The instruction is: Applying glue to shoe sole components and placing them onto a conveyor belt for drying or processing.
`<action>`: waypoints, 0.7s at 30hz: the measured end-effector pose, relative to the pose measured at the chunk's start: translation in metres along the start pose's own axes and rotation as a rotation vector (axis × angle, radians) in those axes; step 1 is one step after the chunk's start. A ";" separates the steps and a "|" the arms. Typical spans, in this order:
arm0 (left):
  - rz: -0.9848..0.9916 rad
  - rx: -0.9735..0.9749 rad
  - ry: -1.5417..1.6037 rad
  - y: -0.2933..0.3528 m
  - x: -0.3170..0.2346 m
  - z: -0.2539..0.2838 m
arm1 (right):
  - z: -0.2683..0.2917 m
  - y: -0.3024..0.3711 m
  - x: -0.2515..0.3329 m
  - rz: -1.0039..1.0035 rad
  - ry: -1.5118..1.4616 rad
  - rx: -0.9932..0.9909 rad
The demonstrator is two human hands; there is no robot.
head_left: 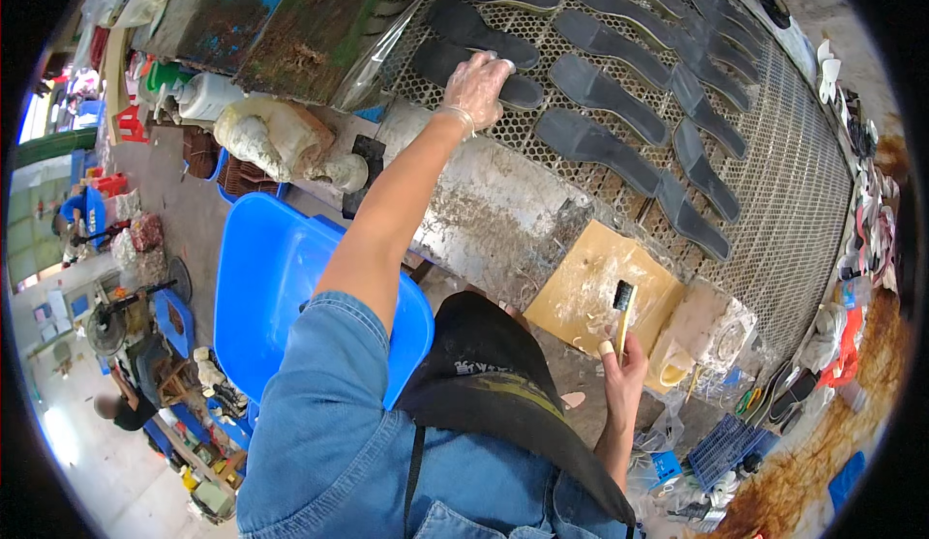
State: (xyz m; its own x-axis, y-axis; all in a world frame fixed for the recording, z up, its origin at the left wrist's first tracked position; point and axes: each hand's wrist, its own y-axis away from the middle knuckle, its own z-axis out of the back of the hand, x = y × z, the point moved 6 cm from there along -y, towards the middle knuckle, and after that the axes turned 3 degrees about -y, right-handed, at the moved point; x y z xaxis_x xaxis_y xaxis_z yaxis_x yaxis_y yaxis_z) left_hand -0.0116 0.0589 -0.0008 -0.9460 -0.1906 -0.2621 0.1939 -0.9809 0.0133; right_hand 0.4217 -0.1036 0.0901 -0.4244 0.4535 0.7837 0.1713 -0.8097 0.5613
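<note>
My left hand (476, 89), white residue on its fingers, reaches out over the mesh belt (789, 166). Its fingers curl down around a dark shoe sole (435, 63) near the belt's left end; their undersides are hidden. Several more dark soles (605, 152) lie in rows across the mesh. Lower right, my right hand (624, 370) grips the pale handle of a small brush (624, 312), its black bristles pointing up. Beneath the brush is a stained piece of cardboard (571, 268), and beside this hand stands a small yellowish cup (675, 367).
A blue plastic tub (256, 258) stands left of my body. Past it, a crusted container (276, 137) sits by the bench edge (484, 191). Scissors (750, 401) and a blue basket (726, 452) lie at right. Another person (135, 404) is far left.
</note>
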 end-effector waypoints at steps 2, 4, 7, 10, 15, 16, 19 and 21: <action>-0.015 -0.055 -0.025 0.003 0.003 0.001 | 0.002 0.001 -0.005 -0.037 0.032 0.010; -0.034 -0.026 -0.041 -0.002 0.002 0.012 | -0.004 0.000 -0.014 -0.051 0.046 0.009; -0.137 -0.022 -0.058 -0.001 0.000 0.030 | -0.005 -0.002 -0.017 -0.030 0.031 -0.003; -0.053 -0.276 0.374 0.017 0.006 0.102 | 0.006 -0.001 -0.016 0.011 -0.010 -0.039; 0.022 -0.055 1.947 0.074 -0.018 0.145 | 0.027 -0.016 -0.022 -0.020 0.063 -0.097; -0.090 -0.039 2.127 0.083 -0.028 0.143 | 0.030 -0.018 -0.015 -0.028 0.052 -0.100; -0.311 -0.030 2.390 0.102 -0.062 0.142 | 0.042 -0.020 0.022 0.150 0.011 -0.133; -0.304 -0.007 2.414 0.109 -0.081 0.141 | 0.055 -0.012 0.045 0.246 -0.076 -0.207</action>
State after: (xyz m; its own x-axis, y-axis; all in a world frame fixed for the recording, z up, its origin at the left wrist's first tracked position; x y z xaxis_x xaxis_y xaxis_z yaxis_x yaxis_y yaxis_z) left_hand 0.0499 -0.0383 0.1576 0.8689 0.2539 -0.4248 0.1735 -0.9602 -0.2190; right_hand 0.4494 -0.0526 0.1334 -0.3241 0.2552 0.9110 0.0729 -0.9533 0.2930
